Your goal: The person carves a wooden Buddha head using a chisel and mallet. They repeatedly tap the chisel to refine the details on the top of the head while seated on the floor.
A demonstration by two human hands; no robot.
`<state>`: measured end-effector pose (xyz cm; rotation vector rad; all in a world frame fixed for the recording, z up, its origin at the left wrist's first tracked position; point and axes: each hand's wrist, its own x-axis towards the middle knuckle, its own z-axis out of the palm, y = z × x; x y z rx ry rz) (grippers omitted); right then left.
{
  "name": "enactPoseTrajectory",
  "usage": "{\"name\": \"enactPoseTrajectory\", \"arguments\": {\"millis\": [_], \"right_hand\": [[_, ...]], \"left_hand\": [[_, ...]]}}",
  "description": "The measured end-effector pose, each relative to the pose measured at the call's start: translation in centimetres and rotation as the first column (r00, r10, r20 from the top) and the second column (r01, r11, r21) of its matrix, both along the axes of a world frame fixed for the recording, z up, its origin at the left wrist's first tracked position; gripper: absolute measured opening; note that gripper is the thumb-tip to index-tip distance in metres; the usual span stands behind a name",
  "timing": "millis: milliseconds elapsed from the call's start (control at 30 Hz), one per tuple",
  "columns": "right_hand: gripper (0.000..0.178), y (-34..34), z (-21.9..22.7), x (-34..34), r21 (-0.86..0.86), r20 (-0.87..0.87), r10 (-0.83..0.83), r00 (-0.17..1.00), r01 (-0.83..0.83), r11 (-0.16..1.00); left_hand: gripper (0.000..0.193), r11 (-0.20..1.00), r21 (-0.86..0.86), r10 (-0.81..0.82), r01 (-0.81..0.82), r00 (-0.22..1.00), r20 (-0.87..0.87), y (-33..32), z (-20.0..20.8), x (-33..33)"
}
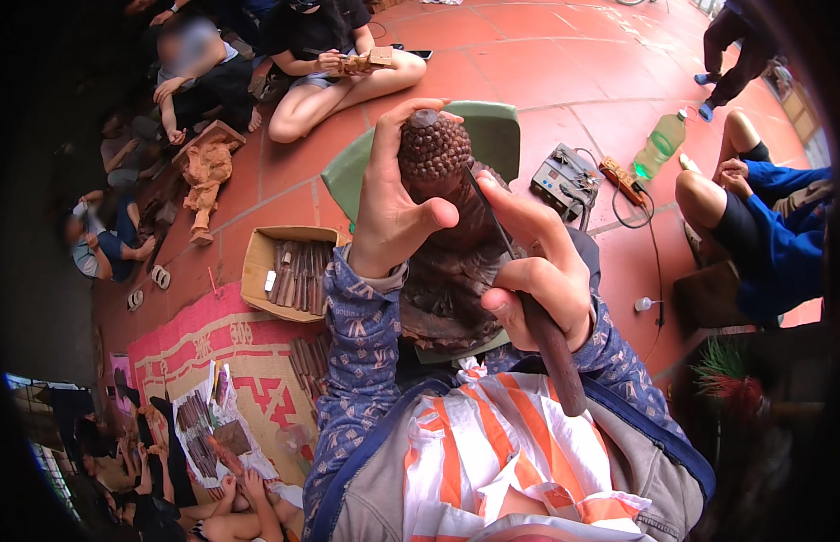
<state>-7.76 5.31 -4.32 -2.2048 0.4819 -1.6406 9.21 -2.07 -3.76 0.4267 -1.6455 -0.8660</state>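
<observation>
Red tiled floor (564,54) in daylight — a patterned woven mat (212,348) spread at left

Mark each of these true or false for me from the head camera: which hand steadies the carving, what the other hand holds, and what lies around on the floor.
1. The left hand grips the dark wooden statue near its beaded head. True.
2. The right hand is empty. False: its fingers hold a chisel with a dark wooden handle, its blade against the statue.
3. A cardboard box of chisels sits on the floor to the person's left. True.
4. The plastic bottle lies on its side and is red. False: it stands upright and is green.
5. A pale unfinished wooden figure lies on the red tiled floor. True.
</observation>
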Motion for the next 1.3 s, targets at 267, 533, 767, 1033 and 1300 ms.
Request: {"name": "enactPoseTrajectory", "arguments": {"millis": [267, 533, 767, 1033, 1300], "right_hand": [[0.026, -0.1, -0.6, 1.9, 0.002, -0.051, -0.087, 0.995, 0.087, 0.996], [0.032, 0.6, 0.2, 2.2, 0.032, -0.083, -0.13, 0.988, 0.133, 0.991], [0.02, 1.2, 2.1, 2.1, 0.077, -0.052, -0.154, 0.987, 0.158, 0.985], [0.018, 1.2, 0.8, 3.5, 0.031, 0.059, -0.236, 0.97, 0.235, 0.972], [0.021, 1.6, 0.8, 3.4, 0.127, 0.139, -0.229, 0.964, 0.212, 0.969]], "left_hand": [[0.091, 0.994, 0.112, 0.001, 0.0, 1.0, -0.008, -0.1, -0.1, 0.0], [0.089, 0.998, 0.068, 0.001, 0.0, 1.0, -0.014, -0.1, -0.1, 0.0], [0.087, 0.997, 0.074, 0.015, -0.015, 1.0, 0.003, 0.2, -0.1, -0.3], [0.088, 0.995, 0.062, 0.075, -0.08, 0.994, 0.074, 0.7, -0.1, -0.6], [0.095, 0.993, 0.081, 0.08, -0.086, 0.994, 0.071, 1.1, 0.1, -0.8]]}}
